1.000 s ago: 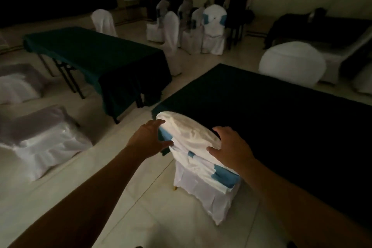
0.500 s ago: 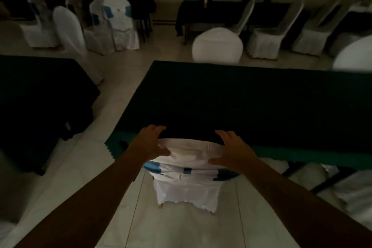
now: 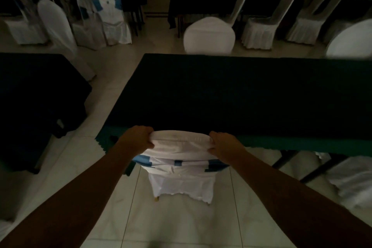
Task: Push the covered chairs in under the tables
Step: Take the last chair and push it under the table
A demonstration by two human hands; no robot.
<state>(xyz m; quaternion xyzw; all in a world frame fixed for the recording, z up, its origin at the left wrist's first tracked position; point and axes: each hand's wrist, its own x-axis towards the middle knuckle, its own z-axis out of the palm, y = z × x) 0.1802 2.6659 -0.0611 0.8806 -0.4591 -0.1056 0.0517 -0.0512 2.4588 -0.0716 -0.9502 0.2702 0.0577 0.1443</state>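
At the near edge of the dark-clothed surface (image 3: 231,94), the covered chair (image 3: 181,159) sits tucked in, left hand (image 3: 137,138) and right hand (image 3: 223,144) each with a grip curled round its backrest top corners, likely steering it square.

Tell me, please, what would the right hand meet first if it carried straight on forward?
Probably the near edge of the green-clothed table: the right hand grips the covered chair top right against it, though depth is unclear.
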